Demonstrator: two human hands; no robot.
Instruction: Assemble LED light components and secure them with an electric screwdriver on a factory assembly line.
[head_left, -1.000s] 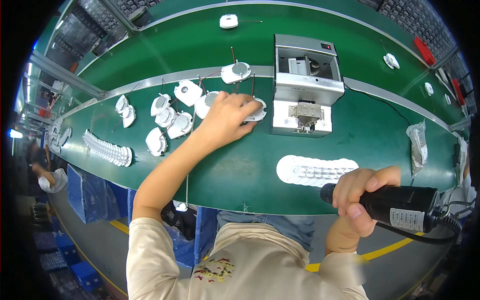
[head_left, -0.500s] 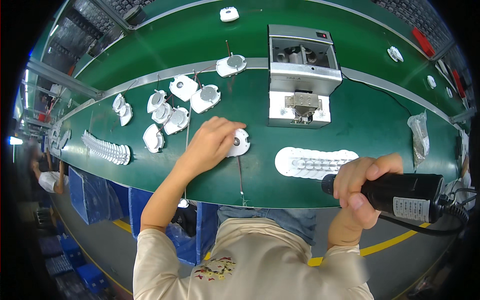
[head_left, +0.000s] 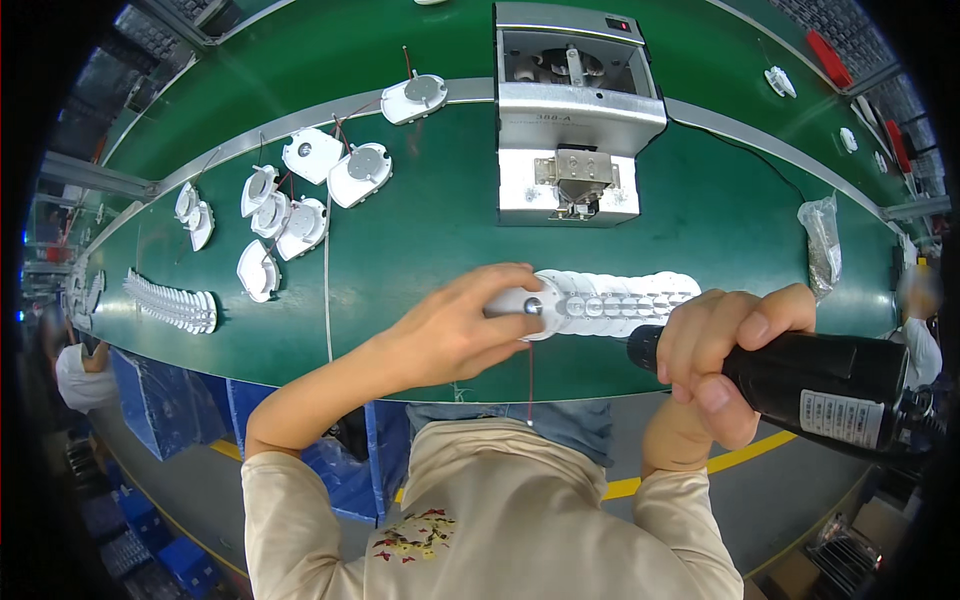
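As we look down at the green table (head_left: pixel 430 240), we see the left hand (head_left: pixel 460 325) bent around a round white part (head_left: pixel 535 308), with the thumb and forefinger only partly open and closed against it from two sides. That part is at the nine o'clock end of a row of overlapping white parts (head_left: pixel 630 300), which stretches away toward three o'clock. Whether it rests on the row or is held just above it, we cannot tell. A thin reddish wire (head_left: pixel 531 375) runs from it toward six o'clock, past the table's near edge.

We find the right hand (head_left: pixel 735 355) wrapped firmly around a black power screwdriver (head_left: pixel 820 395), its fingers curled over the top and its thumb below; the nose points to nine o'clock, near the row.

From the left hand, we have a silver machine (head_left: pixel 575 125) at one o'clock, a scatter of wired white parts (head_left: pixel 300 228) at ten o'clock, and a curved line of thin white pieces (head_left: pixel 172 302) at nine o'clock, well apart. From the right hand, we see a clear plastic bag (head_left: pixel 822 245) at one o'clock.
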